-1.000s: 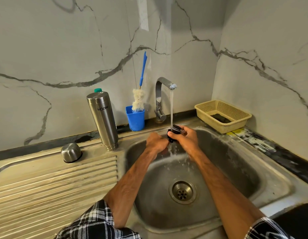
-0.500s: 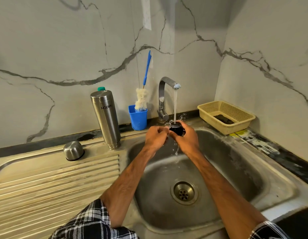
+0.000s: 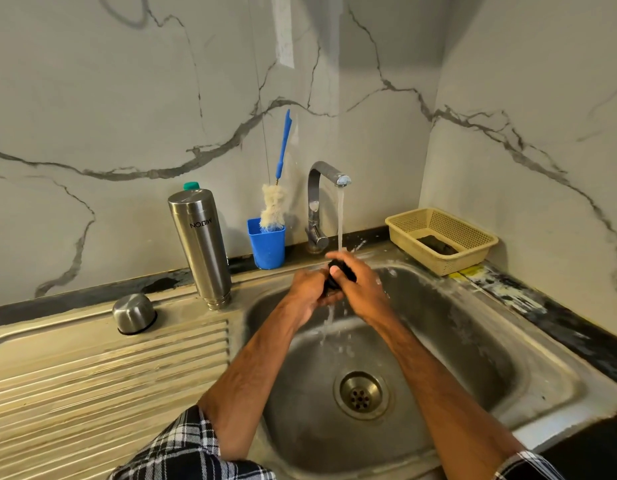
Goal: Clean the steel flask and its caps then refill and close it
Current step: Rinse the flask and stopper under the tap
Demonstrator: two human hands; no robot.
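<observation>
Two hands: both closed around one small black cap (image 3: 341,271), held over the far edge of the sink basin (image 3: 528,372), under the running tap (image 3: 329,174).
Left hand (image 3: 309,291): wrapped on the cap's left and lower side, fingers curled under it.
Right hand (image 3: 364,289): clasped over the cap's right side and top, thumb pressed on the black part.
Water: falling from the spout onto the cap and the fingers, spilling down toward the drain (image 3: 360,394).
Steel flask (image 3: 199,245): standing upside down, mouth on the steel ledge left of the basin, well apart from the hands, untouched.
Steel outer cap (image 3: 134,313): resting dome-up on the drainboard (image 3: 92,382), left of the flask and nearer.
Bottle brush (image 3: 274,206): upright in the blue cup (image 3: 267,242), between flask and tap, at the far wall.
Basket (image 3: 442,239): far right on the counter, something dark inside.
Step in hand: likely rinsing the inner cap; flask body seemingly draining; no way to tell whether the steel cap is washed.
Next move, as a guess: turn the cap so water reaches its threads and underside, shake off, set down on the drainboard.
Left to do: refill and closing not yet begun.
Risk: wet, small cap prone to slipping into the basin.
</observation>
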